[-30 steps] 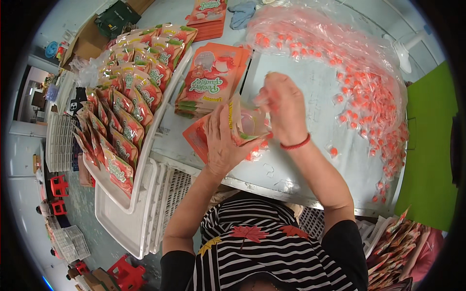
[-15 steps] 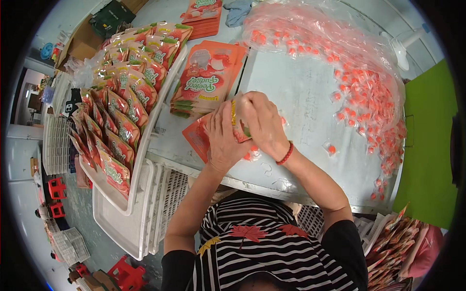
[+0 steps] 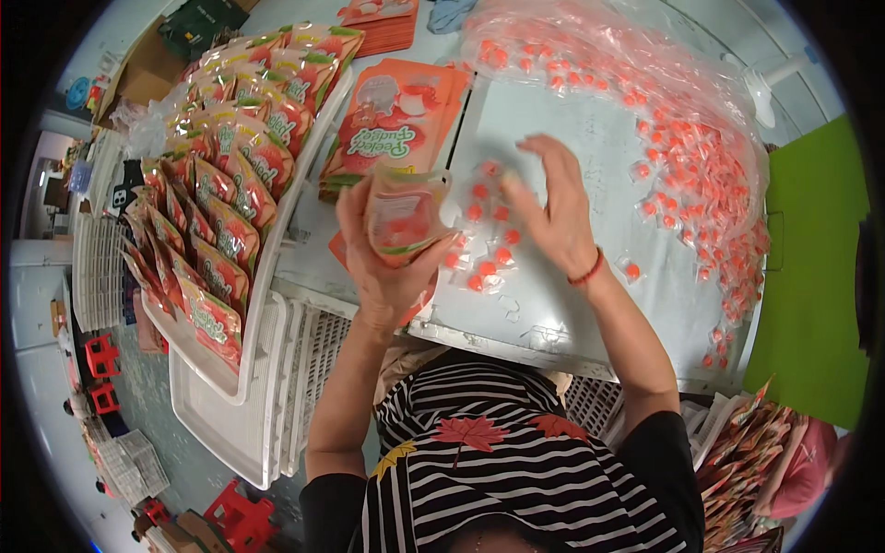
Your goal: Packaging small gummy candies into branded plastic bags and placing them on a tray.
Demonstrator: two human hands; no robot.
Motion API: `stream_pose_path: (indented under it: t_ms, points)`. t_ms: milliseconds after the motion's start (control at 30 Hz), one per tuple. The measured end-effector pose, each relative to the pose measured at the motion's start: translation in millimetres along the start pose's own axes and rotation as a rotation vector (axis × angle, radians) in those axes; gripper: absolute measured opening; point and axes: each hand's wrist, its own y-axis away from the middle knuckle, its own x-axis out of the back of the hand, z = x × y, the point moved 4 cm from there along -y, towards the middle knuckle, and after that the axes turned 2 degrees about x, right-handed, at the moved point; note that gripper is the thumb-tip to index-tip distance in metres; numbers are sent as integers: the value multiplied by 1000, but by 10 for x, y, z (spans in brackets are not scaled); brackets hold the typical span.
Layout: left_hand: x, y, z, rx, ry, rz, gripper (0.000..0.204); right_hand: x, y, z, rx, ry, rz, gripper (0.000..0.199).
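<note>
My left hand (image 3: 383, 276) grips a red and green printed pouch (image 3: 406, 217), raised off the table with its mouth edge toward the far side. My right hand (image 3: 558, 207) is apart from it, fingers spread and nothing in them. Between the hands lie several small clear-wrapped red candies (image 3: 487, 269) on the table. Just beyond the held pouch is a stack of flat printed pouches (image 3: 396, 115). Part of another flat pouch shows under my left hand.
At the left, a white tray (image 3: 241, 369) holds rows of filled pouches (image 3: 221, 244). A clear plastic bag (image 3: 590, 46) and a long heap of wrapped candies (image 3: 687, 198) line the table's far and right sides. A green panel (image 3: 811, 276) stands at the right.
My left hand has lifted the pouch and turned it upward. My right hand has let go and moved right with fingers spread. The candies between my hands are now uncovered.
</note>
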Motion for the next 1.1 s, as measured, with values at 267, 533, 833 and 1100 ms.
stream_pose_path:
  t_ms: [267,533,833,1100]
  points:
    - [198,160,-104,9,-23,58,110,-690,703,228,125,633,-172,67]
    - [30,240,-38,13,-40,-120,120,-516,627,411,154,524,-172,52]
    - [-20,237,-2,-44,-136,-148,121,-497,493,372,135,595,-229,73]
    - [-163,168,59,-132,-169,-112,117,-451,744,467,313,532,-268,37]
